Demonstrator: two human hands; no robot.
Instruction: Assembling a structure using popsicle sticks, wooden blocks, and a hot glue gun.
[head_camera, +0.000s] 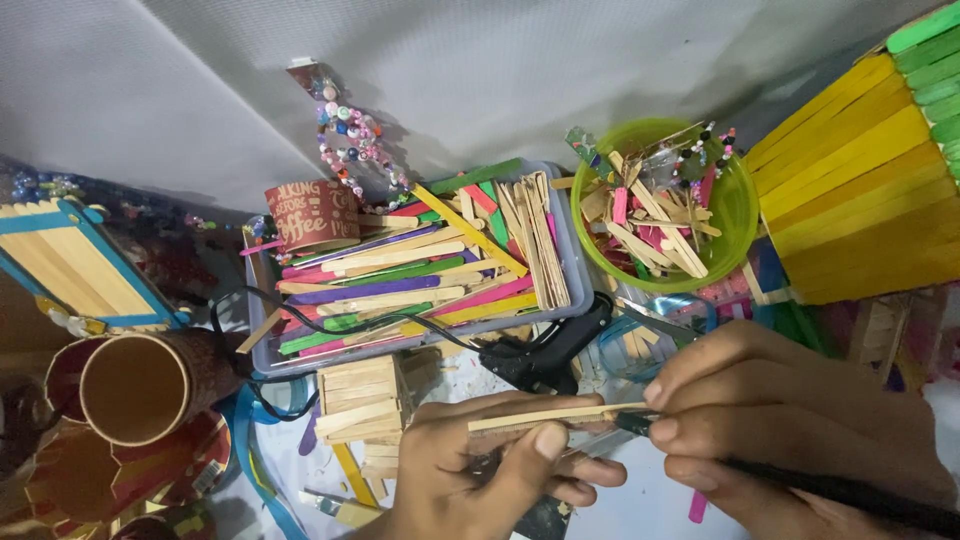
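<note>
Fingers of left hand (490, 470) pinched on plain craft stick (545, 415), right hand (780, 410) closed around black tool (840, 490).

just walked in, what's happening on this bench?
A person's left hand pinches a plain wooden craft stick level, while the right hand puts a dark-handled tool to its end. Behind them lie a black glue gun, a tray of coloured sticks and a green bowl of offcuts.

red-brown paper cup w/ white print (312, 214) | lying on side, back-left corner of grey tray (575, 262)
</note>
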